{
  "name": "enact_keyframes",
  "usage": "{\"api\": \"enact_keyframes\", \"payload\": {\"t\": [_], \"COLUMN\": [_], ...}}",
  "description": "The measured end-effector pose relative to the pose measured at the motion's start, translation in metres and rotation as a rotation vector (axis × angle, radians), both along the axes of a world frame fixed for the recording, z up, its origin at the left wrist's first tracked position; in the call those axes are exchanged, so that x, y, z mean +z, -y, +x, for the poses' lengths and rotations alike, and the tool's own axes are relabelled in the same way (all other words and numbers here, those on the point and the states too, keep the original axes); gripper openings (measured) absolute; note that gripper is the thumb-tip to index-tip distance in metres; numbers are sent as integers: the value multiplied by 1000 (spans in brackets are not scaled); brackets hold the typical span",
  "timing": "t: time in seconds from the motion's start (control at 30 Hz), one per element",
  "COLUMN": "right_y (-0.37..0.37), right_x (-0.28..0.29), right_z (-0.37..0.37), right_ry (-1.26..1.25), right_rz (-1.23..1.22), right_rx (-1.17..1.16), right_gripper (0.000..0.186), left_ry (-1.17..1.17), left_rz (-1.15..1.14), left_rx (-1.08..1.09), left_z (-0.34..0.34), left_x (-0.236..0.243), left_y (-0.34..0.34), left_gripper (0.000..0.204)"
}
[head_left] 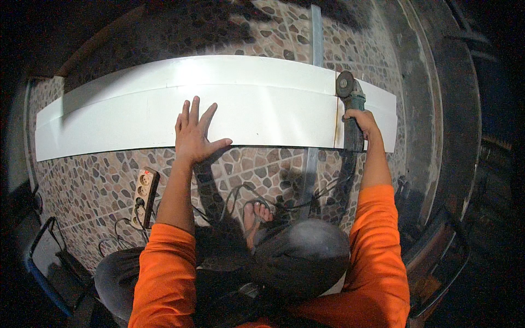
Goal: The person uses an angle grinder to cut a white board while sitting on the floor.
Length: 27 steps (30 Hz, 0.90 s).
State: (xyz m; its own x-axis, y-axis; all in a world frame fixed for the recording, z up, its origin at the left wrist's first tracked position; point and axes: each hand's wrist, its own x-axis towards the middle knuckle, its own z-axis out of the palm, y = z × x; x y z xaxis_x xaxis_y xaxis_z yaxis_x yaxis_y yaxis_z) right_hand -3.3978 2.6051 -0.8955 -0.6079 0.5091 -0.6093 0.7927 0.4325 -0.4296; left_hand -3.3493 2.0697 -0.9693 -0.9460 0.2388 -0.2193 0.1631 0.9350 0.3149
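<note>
A long white panel (262, 109) lies across in front of me, with a lengthwise crease along it. My left hand (195, 134) is spread flat on the panel near its front edge, fingers apart, holding nothing. My right hand (362, 120) is wrapped round the body of an angle grinder (355, 101) over the panel's right part. The grinder's disc (345, 83) points away from me, beside a dark brownish line (337, 117) that crosses the panel. Whether the disc touches the panel or spins, I cannot tell.
A grey metal bar (316, 38) runs under the panel onto the pebble-patterned floor (262, 167). At the left lies a power strip (143, 194) with a plug in it. Black cable (240, 188) trails near my foot (256, 216). Chair-like frames stand at both lower sides.
</note>
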Motion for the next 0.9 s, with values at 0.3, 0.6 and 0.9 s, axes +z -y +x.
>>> {"api": "enact_keyframes", "payload": {"t": [0.3,0.6,0.9], "right_y": [-15,-5,-11], "right_x": [-14,-4,-11], "right_z": [22,22,22], "right_ry": [-49,-34,-46], "right_rz": [-96,-84,-69], "right_rx": [-56,-24,-27], "right_gripper": [43,45,47], "left_ry": [35,48,53], "left_rz": [-28,-55,-56], "left_rx": [10,14,16], "left_z": [-2,-2,-2], "left_x": [3,4,2], "left_y": [-3,-2,-3], "left_gripper": [120,121,122]}}
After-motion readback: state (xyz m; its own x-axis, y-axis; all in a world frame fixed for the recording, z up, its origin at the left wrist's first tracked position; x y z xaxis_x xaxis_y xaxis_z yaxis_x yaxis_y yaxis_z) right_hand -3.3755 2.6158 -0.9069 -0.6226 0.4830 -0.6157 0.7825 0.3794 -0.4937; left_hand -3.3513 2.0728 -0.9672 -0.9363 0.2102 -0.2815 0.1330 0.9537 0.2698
